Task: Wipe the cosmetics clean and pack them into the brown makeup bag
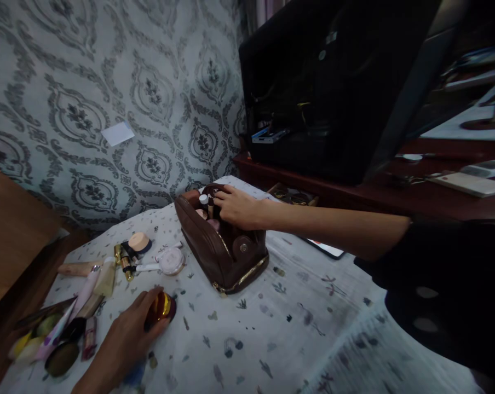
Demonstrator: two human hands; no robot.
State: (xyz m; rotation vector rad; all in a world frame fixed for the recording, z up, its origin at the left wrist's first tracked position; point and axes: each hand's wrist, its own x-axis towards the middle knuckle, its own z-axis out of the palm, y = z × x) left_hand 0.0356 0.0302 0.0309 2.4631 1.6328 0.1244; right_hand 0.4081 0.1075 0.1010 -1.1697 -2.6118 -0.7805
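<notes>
Bag (200, 249): brown, smooth like leather, upright at the middle of the frame; its top is unzipped and gapes, gold zip along the rim and the near end, a round snap on the inner flap.
Bottle (203, 199): white-capped, standing inside the bag among other small pieces; the bottom is too dark to make out.
Right hand (241, 209): dipped into the bag's mouth, fingers bent; their tips are hidden, so whether they grip anything I cannot tell.
Left hand (134, 323): lower left, thumb and fingers curled around a jar, half closed to its width, well apart from the bag.
Jar (164, 307): squat, dark, with a glossy amber-gold band.
Makeup: compact (171, 261), peach-topped pot (139, 241) and tube (105, 278) crowd the left of the frame.
Cloth (272, 328): white, plant-printed; a broad stretch lies between the bag and the lower right.
Edges: wall (153, 93) close behind the bag, upper left; television (305, 126) and red-brown cabinet (354, 194) at right; the right forearm crosses the space in front of them.
</notes>
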